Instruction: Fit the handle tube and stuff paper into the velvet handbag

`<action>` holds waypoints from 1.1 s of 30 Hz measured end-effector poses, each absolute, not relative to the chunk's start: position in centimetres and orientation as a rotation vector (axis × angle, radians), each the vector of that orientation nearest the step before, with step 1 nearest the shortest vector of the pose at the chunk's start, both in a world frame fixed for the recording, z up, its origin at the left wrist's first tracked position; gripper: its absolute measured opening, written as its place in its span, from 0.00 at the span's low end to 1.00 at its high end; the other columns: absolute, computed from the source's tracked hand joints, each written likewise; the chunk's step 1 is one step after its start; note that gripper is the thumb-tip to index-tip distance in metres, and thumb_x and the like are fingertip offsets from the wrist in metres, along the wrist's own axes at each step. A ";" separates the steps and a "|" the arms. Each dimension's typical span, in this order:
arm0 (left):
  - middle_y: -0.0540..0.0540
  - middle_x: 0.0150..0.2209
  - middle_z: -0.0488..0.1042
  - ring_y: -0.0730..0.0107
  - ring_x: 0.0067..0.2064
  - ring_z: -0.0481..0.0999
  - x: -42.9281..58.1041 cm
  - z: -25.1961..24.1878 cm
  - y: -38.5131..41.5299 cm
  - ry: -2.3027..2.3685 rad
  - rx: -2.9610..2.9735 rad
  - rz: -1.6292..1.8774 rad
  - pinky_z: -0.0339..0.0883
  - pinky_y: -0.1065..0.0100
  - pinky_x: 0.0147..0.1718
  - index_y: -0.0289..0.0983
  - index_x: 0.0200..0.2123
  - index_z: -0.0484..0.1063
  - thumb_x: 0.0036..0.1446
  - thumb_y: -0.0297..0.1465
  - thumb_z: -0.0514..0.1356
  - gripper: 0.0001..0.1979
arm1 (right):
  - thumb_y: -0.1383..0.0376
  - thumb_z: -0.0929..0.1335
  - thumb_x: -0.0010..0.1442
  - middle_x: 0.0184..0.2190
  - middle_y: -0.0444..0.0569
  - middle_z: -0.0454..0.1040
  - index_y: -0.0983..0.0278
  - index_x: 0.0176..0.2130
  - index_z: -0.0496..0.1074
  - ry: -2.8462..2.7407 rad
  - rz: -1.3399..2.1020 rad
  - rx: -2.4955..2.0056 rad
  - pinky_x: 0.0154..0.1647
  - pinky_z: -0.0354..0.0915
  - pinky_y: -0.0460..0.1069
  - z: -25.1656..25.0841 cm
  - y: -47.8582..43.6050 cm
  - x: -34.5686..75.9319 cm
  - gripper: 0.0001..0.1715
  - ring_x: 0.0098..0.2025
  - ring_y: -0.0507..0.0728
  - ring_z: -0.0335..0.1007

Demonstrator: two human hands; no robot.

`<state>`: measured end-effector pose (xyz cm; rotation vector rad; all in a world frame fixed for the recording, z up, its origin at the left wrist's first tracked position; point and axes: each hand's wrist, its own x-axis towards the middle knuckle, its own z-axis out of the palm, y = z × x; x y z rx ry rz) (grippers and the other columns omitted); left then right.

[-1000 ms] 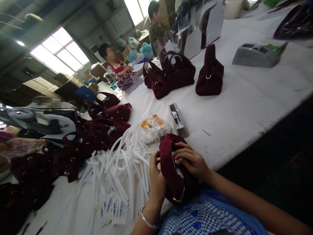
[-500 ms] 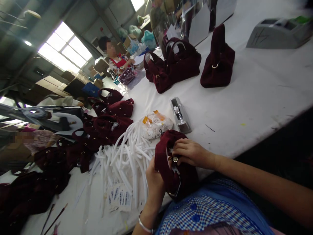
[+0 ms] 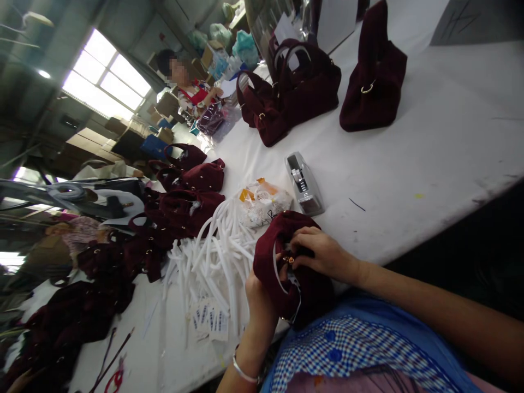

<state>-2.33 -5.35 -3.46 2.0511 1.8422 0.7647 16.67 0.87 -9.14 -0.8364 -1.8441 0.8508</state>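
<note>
A dark red velvet handbag (image 3: 286, 273) rests at the near edge of the white table (image 3: 409, 164), against my body. My left hand (image 3: 257, 300) grips the bag's left side from below, fingers curled behind the fabric. My right hand (image 3: 319, 254) lies on top of the bag, its fingers pinched at a small gold metal fitting (image 3: 287, 260) by the opening. A white strip runs along the bag's inner edge.
A heap of white foam tubes (image 3: 213, 256) and printed tags (image 3: 210, 322) lies left of the bag. A plastic bag of small parts (image 3: 262, 202) and a grey tape dispenser (image 3: 305, 183) sit behind. More dark red handbags (image 3: 303, 87) stand farther back and left. A seated person (image 3: 190, 90) works at the far end.
The view has tipped downward. My right hand's fingers slid from the bag's top edge onto the gold fitting. The left hand keeps its hold on the bag.
</note>
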 end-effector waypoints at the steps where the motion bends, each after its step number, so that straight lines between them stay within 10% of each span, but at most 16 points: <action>1: 0.42 0.44 0.82 0.54 0.44 0.82 -2.3 -3.5 -5.4 1.863 2.081 0.760 0.78 0.57 0.43 0.41 0.46 0.79 0.58 0.32 0.63 0.13 | 0.68 0.77 0.54 0.38 0.46 0.74 0.62 0.37 0.72 -1.848 0.851 -0.841 0.47 0.65 0.54 -9.1 0.9 16.6 0.12 0.43 0.58 0.71; 33: 0.45 0.41 0.83 0.63 0.41 0.83 -2.9 -2.3 -5.5 1.692 2.283 0.740 0.78 0.67 0.42 0.40 0.43 0.80 0.59 0.26 0.64 0.09 | 0.73 0.78 0.52 0.35 0.45 0.72 0.63 0.33 0.68 -1.849 0.832 -0.870 0.45 0.62 0.52 -8.4 0.4 16.3 0.16 0.41 0.57 0.69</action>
